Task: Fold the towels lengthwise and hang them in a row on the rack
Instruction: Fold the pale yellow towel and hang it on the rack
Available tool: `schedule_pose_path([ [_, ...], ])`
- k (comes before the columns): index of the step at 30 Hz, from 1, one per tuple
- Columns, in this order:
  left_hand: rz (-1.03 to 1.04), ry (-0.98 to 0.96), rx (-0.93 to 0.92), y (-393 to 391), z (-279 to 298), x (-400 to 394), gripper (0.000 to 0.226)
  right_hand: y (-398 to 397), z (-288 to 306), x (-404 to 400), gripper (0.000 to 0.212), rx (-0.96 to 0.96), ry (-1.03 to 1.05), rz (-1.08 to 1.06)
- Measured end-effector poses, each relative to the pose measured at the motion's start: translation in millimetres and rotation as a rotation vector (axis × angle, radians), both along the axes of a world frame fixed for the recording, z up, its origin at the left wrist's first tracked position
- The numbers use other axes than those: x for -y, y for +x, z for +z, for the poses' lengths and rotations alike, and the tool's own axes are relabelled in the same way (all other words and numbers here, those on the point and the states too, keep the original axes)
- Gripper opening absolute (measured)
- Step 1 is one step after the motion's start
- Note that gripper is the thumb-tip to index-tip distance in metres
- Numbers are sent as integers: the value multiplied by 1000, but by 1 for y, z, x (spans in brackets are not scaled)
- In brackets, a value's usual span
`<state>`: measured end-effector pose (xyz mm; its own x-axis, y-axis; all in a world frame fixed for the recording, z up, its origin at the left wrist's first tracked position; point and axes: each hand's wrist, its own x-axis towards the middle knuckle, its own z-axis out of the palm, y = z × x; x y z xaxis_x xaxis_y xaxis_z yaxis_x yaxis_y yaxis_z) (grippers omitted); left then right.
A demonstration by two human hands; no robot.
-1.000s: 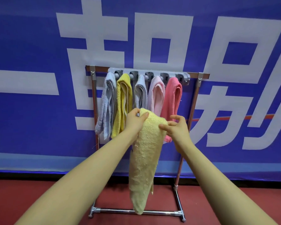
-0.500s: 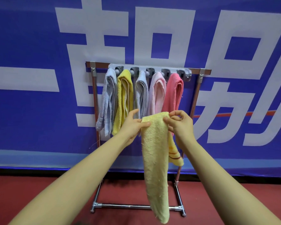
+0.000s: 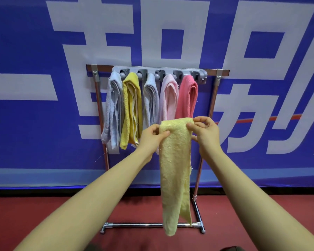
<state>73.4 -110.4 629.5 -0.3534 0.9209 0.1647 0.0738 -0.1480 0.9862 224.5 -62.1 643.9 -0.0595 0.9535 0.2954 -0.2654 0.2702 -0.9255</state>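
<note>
Before a blue banner with white lettering, five folded terry towels hang on a metal rack. Left hand and right hand pinch a nubby pale-yellow folded towel at its top, in front of the rack.

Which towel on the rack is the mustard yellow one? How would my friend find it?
Find the metal rack before the blue banner; five folded towels hang along its grey holder. The mustard yellow towel is second from the left, between two pale grey-blue ones. It is darker than the pale yellow towel in the hands.
</note>
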Motion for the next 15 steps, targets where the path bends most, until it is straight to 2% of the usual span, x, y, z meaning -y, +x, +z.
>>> schedule_pose_path([
  [2, 26, 35, -3, 3, 5, 0, 8, 1, 1, 1, 23, -16, 2, 2],
  [7, 1, 96, 169, 12, 16, 0, 24, 2, 5, 0, 22, -32, 11, -6],
  [11, 48, 205, 224, 10, 34, -4, 42, -2, 13, -1, 39, -41, 37, 145],
  [13, 46, 258, 191, 7, 45, -6, 43, -3, 14, -4, 48, -41, 61, 243],
  [15, 76, 282, 100, 3, 54, -9, 34, -4, 10, -6, 54, -24, 79, 295],
])
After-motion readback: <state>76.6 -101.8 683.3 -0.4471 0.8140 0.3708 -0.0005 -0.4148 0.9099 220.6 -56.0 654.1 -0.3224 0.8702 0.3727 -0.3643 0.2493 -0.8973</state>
